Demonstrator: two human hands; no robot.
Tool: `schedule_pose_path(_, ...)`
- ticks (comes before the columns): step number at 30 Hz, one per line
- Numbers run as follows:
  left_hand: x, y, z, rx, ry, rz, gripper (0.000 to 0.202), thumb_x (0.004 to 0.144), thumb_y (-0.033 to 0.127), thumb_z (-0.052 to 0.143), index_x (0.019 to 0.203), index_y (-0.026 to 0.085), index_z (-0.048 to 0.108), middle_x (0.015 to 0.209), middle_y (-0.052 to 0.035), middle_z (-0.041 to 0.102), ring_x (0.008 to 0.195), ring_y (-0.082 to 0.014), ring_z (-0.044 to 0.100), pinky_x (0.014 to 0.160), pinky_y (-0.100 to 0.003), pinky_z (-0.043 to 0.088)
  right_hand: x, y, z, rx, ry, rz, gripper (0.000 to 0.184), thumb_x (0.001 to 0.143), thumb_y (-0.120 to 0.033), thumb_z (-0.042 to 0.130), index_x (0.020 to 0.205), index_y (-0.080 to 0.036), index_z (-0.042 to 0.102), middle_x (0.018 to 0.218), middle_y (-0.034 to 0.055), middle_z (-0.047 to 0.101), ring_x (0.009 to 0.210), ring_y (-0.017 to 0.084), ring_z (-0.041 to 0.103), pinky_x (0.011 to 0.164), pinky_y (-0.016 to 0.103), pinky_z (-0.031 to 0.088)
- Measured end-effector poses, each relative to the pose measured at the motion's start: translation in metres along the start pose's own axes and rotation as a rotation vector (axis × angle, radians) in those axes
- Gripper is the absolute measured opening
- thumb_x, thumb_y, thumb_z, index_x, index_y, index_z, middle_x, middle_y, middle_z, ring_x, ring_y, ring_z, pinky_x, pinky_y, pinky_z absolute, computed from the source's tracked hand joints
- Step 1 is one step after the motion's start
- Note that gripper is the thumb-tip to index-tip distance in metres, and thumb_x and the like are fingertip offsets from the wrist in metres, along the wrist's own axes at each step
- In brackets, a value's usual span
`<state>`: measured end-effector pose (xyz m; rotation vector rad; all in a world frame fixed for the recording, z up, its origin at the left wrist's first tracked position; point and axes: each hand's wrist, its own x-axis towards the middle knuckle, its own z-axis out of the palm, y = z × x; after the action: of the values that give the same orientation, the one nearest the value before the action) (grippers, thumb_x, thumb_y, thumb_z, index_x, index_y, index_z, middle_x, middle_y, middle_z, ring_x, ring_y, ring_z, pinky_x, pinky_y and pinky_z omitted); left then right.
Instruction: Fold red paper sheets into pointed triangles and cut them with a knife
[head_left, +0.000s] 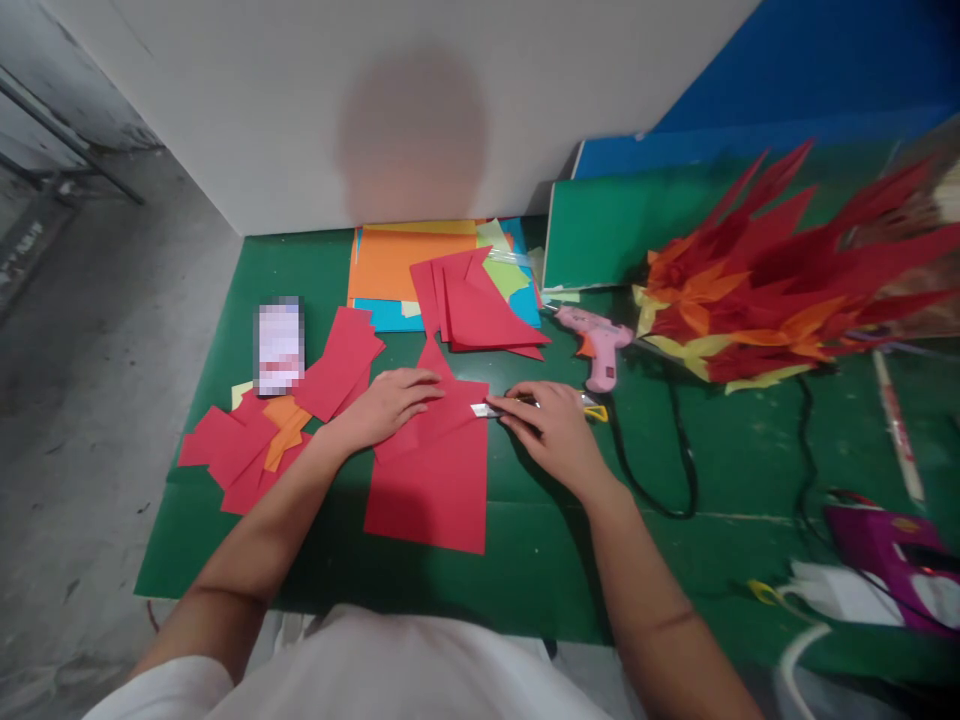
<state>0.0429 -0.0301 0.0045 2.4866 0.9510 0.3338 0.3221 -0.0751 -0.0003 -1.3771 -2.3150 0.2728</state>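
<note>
A sheet of red paper lies on the green table in front of me, with smaller red pieces over its upper part. My left hand rests on these pieces, fingers stretched out and pressing down. In my right hand is a box cutter with a yellow end, its blade pointing left over the right edge of the red paper. The fingers hide most of its handle. Beyond my hands, a stack of cut red paper lies on orange, blue and green sheets.
Left are a phone, red cut pieces and orange strips. A pink glue gun with a black cord lies right, beside a flame-shaped red, orange and yellow paper piece. A purple device sits at the near right. A white board stands behind.
</note>
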Motion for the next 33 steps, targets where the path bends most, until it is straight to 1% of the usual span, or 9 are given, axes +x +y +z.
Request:
schedule_pose_path(4,-0.001,-0.007,0.006,-0.022,0.056,0.040,0.031,0.099,0.024,0.040,0.121,0.022,0.062,0.131,-0.0086,0.058,0.121,-0.0222,0.053,0.102,-0.042,0.043,0.003,0.001,0.003,-0.001,-0.009,-0.013,0.024,0.094,-0.025,0.050,0.106,-0.028,0.070,0.096,0.0057,0.064,0.090,0.022,0.054,0.078,0.038,0.033)
schedule_pose_path(9,-0.001,-0.014,0.012,-0.072,0.100,0.051,0.029,0.098,0.025,0.044,0.118,0.022,0.064,0.130,-0.0081,0.059,0.121,-0.0227,0.053,0.101,-0.044,0.043,0.000,0.006,0.003,0.017,-0.024,-0.023,0.024,0.094,-0.026,0.050,0.106,-0.031,0.071,0.096,0.0053,0.063,0.089,0.021,0.053,0.077,0.038,0.032)
schedule_pose_path(18,0.000,-0.013,0.010,-0.094,0.093,0.041,0.028,0.097,0.025,0.045,0.117,0.023,0.065,0.129,-0.0083,0.059,0.120,-0.0225,0.054,0.101,-0.044,0.044,-0.009,0.009,0.001,-0.003,-0.021,-0.053,0.027,0.095,-0.026,0.049,0.110,-0.032,0.070,0.094,0.0055,0.062,0.088,0.020,0.053,0.075,0.036,0.031)
schedule_pose_path(22,0.001,-0.012,0.010,-0.109,0.081,0.024,0.028,0.097,0.025,0.045,0.117,0.024,0.065,0.130,-0.0072,0.059,0.121,-0.0216,0.053,0.101,-0.043,0.043,-0.013,0.005,0.002,-0.028,-0.016,-0.028,0.027,0.096,-0.027,0.048,0.110,-0.032,0.070,0.093,0.0058,0.062,0.086,0.020,0.053,0.074,0.036,0.031)
schedule_pose_path(26,0.001,-0.013,0.011,-0.120,0.091,0.039,0.028,0.097,0.025,0.046,0.116,0.024,0.066,0.129,-0.0074,0.059,0.120,-0.0212,0.054,0.101,-0.043,0.043,-0.013,-0.002,0.000,-0.033,-0.006,-0.010,0.027,0.095,-0.026,0.047,0.111,-0.030,0.069,0.092,0.0065,0.063,0.086,0.021,0.053,0.074,0.036,0.031)
schedule_pose_path(30,0.001,-0.013,0.010,-0.118,0.081,0.033,0.028,0.097,0.026,0.046,0.117,0.024,0.065,0.130,-0.0078,0.059,0.121,-0.0217,0.053,0.102,-0.043,0.042,-0.014,-0.007,-0.004,-0.002,-0.065,0.002,0.033,0.094,-0.019,0.044,0.122,-0.025,0.060,0.102,0.0083,0.064,0.094,0.023,0.055,0.078,0.038,0.033)
schedule_pose_path(33,-0.001,-0.014,0.010,-0.119,0.071,0.024,0.029,0.097,0.027,0.045,0.119,0.024,0.064,0.131,-0.0074,0.058,0.123,-0.0218,0.051,0.102,-0.043,0.040,-0.015,-0.006,-0.005,0.030,-0.053,0.021,0.030,0.094,-0.017,0.043,0.116,-0.024,0.062,0.105,0.0078,0.065,0.097,0.022,0.056,0.083,0.039,0.034)
